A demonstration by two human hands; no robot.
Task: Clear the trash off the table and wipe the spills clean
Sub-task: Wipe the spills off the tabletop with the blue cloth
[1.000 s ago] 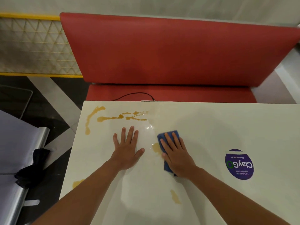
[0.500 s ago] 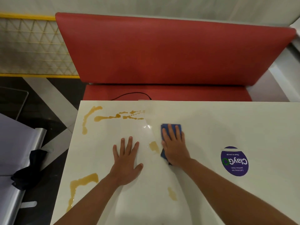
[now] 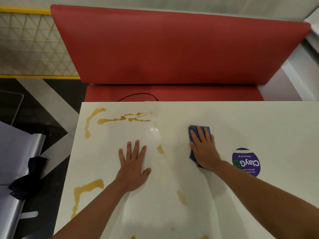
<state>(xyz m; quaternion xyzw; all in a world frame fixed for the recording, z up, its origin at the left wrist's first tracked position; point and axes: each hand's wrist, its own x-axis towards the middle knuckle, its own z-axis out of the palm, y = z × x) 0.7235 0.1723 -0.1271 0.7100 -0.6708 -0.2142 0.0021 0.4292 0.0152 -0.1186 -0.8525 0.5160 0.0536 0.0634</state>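
Right hand, fingers straight, pressing blue cloth onto white worktop; left hand flat, fingers spread, near brown spills.

- Hands: 2. Left hand flat on the surface; right hand flat on the cloth.
- Cloths on the surface: 1, blue cloth, under the right hand.
- Amber spill patches on the surface: at least 7 separate ones: far-left streak, far broken line, small centre patch, near-left streak, near-centre patch, plus two cut off by the near edge.
- Round purple stickers: 1, sticker, right.
- Red bench seats: 1, bench, far side.
- Black cables on the bench: 1, cable.
- Dark rags off the surface, left: 1, rag.
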